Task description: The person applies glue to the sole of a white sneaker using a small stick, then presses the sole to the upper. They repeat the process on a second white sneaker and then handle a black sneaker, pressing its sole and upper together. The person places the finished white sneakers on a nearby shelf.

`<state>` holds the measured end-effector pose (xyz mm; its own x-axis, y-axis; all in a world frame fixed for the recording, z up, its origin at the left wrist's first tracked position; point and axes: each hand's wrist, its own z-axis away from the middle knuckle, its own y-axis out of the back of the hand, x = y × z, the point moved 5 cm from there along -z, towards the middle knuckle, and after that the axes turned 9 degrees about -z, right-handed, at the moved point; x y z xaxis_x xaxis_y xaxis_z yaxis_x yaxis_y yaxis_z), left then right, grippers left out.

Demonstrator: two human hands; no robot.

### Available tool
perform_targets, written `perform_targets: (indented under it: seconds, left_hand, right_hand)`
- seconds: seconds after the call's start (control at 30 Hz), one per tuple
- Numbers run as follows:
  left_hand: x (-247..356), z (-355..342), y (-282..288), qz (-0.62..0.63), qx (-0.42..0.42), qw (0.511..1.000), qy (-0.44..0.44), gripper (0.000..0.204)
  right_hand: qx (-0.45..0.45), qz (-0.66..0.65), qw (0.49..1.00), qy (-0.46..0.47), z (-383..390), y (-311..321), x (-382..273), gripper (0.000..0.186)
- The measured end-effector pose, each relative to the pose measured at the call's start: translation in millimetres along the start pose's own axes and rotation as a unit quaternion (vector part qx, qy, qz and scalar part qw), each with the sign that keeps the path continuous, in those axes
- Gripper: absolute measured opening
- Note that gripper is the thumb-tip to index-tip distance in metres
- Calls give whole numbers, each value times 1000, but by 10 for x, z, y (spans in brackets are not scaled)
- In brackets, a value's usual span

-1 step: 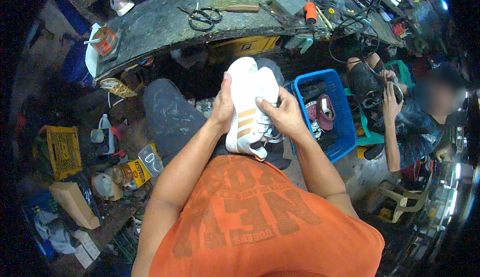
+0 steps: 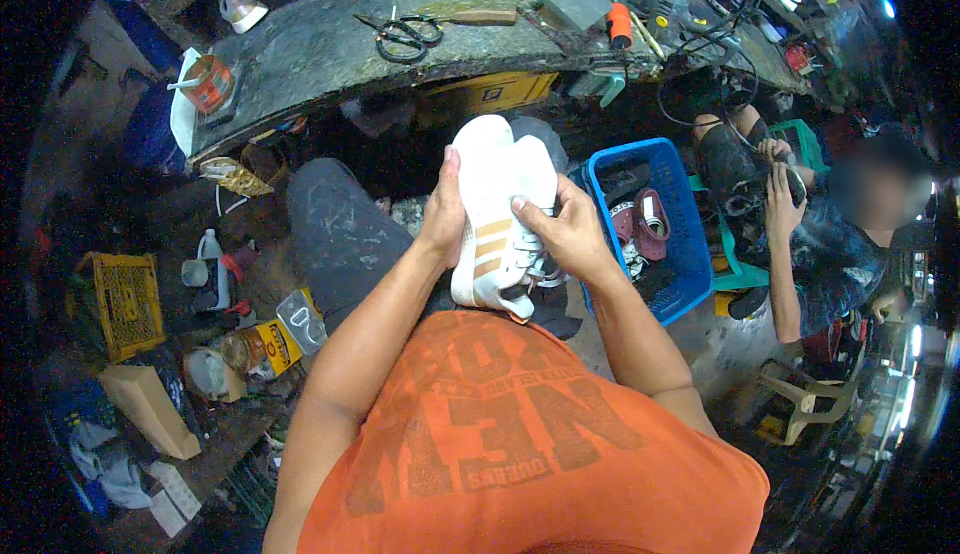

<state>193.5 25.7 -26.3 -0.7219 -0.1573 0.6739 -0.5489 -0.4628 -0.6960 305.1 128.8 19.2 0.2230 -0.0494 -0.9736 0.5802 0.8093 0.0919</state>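
White shoe [image 2: 497, 216] right in the centre of the frame, and both hands have it! The left hand [image 2: 443, 212] clamps its left edge, fingers partly hidden behind; the right hand [image 2: 578, 229] clamps the laced side, thumb on top. Just right sits a blue basket [image 2: 692, 229] with maroon clogs [image 2: 652, 244]; up top, scissors [image 2: 396, 30] lie on the worktop [image 2: 310, 59]

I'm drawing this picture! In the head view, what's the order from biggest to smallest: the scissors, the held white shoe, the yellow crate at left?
1. White shoe, though being nearer the camera helps
2. Yellow crate
3. Scissors
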Motion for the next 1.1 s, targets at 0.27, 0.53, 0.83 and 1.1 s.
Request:
perform_targets:
  seconds: [0.27, 0.53, 0.83, 1.1]
  left_hand:
    - [104, 166, -104, -129, -110, 984, -55, 80]
    - [21, 206, 302, 51, 45, 995, -76, 85]
    - [307, 357, 31, -230, -28, 945, -232, 118]
    - [250, 310, 135, -300, 52, 902, -305, 116]
  right_hand:
    - [-42, -12, 999, 31, 75, -23, -316, 38]
    - [-42, -120, 989, 81, 211, -168, -136, 32]
    - [-32, 53, 986, 156, 450, -57, -384, 56]
    - [-5, 113, 982, 150, 233, -264, -296, 52]
